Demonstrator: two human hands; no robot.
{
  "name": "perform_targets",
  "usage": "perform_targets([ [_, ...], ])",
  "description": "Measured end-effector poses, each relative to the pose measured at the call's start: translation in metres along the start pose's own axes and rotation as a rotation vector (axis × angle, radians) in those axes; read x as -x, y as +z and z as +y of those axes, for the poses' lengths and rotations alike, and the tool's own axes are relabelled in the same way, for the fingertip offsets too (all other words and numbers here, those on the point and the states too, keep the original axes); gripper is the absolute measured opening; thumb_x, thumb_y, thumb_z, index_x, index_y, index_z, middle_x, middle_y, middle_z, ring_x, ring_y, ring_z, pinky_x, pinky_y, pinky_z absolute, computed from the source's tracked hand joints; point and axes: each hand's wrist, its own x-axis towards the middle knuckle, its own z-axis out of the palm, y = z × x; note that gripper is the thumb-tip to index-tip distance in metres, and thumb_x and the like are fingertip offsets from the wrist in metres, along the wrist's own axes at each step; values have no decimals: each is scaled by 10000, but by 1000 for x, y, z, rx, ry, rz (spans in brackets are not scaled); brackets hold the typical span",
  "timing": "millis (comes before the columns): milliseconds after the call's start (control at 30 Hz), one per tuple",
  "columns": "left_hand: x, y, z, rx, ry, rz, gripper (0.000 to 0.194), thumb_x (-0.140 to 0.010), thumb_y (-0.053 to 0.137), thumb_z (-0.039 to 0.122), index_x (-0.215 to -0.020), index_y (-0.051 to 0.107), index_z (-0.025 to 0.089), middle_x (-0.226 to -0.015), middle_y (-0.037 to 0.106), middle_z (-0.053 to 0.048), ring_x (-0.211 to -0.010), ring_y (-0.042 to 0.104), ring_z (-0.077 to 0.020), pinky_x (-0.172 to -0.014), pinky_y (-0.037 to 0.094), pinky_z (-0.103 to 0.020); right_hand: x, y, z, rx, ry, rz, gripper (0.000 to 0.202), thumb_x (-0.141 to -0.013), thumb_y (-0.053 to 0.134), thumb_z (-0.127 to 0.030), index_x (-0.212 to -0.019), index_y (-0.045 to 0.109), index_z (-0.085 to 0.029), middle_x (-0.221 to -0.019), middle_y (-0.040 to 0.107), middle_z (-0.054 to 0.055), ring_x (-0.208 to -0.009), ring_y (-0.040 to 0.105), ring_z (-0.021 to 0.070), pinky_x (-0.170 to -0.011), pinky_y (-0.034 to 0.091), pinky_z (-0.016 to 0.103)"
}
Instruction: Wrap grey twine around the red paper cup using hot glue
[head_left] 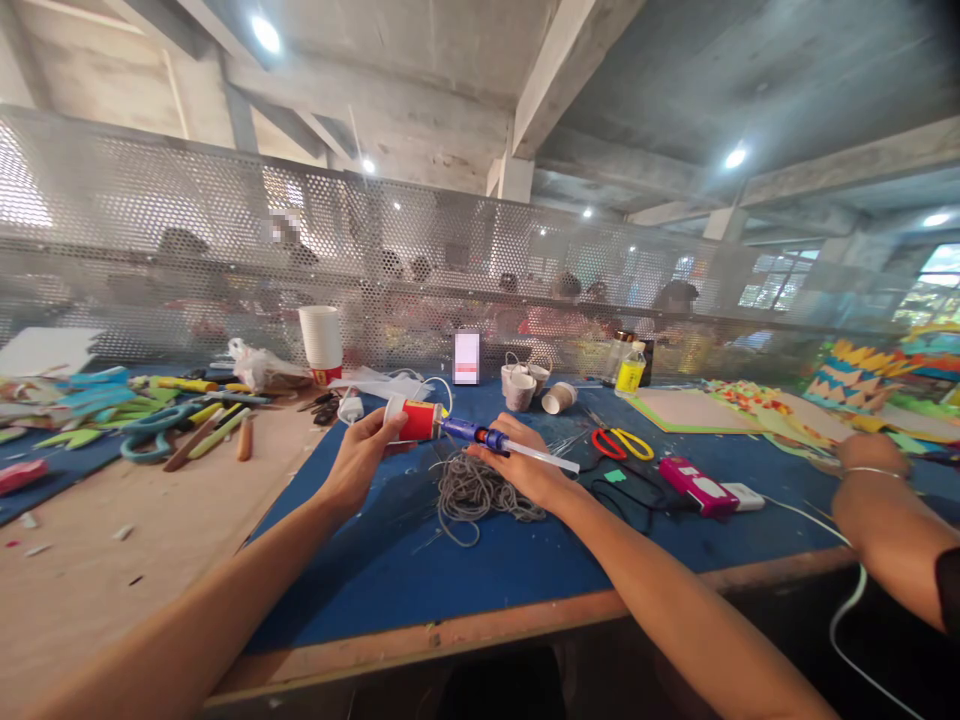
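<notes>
My left hand (365,447) grips a red and white paper cup (420,421), tipped on its side with its base toward the right. In my right hand (523,452) is a blue hot glue gun (474,432), its tip at or very close to the cup. A translucent glue stick (544,457) sticks out of the gun's rear end. Below both hands a loose heap of grey cord (480,490) lies on the blue table mat (360,590). Part of my right fingers is hidden behind the gun.
Small cord-wrapped cups (519,388), a phone (466,358) and a stack of paper cups (320,338) stand behind. Scissors (630,444) and a magenta box (697,487) lie right. Blue-handled scissors (154,435) are left. Another person's arm (885,510) reaches in at right.
</notes>
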Motion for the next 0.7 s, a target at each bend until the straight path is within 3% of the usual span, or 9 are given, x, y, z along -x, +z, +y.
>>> perform_targets([
  [700, 1, 1, 1, -24, -4, -4, 420, -826, 735, 544, -1093, 772, 223, -1122, 786, -59, -1033, 712, -283, -851, 596, -363, 1, 0, 2, 48, -38, 50, 312, -949, 696, -416, -783, 528, -211, -839, 548, -6, -759, 549, 152, -658, 364, 251],
])
